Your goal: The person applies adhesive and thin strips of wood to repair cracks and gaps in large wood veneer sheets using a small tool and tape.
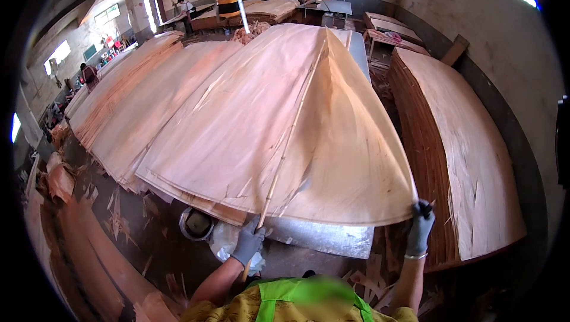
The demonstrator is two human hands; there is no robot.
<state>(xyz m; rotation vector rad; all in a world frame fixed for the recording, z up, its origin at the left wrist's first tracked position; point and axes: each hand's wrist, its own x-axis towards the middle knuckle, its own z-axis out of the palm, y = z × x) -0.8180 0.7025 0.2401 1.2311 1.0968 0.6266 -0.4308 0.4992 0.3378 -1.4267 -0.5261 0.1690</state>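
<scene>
A large thin wood veneer sheet (362,156) lies in front of me, its right part lifted and peaked near the far end. My right hand (421,227), in a grey glove, pinches the sheet's near right corner. A long thin bamboo pole (287,150) runs from near my body over the veneer to the far peak. My left hand (249,243), also gloved in grey, is wrapped round the pole's near end, just in front of the sheet's near edge. Under the lifted sheet shows a grey metal-topped table (332,238).
Stacked veneer (160,78) spreads to the left, and a tall veneer stack (475,162) stands to the right. A bucket (196,223) and a white plastic bag (224,240) sit below the near edge. Veneer scraps litter the floor. Two people work far off at the left.
</scene>
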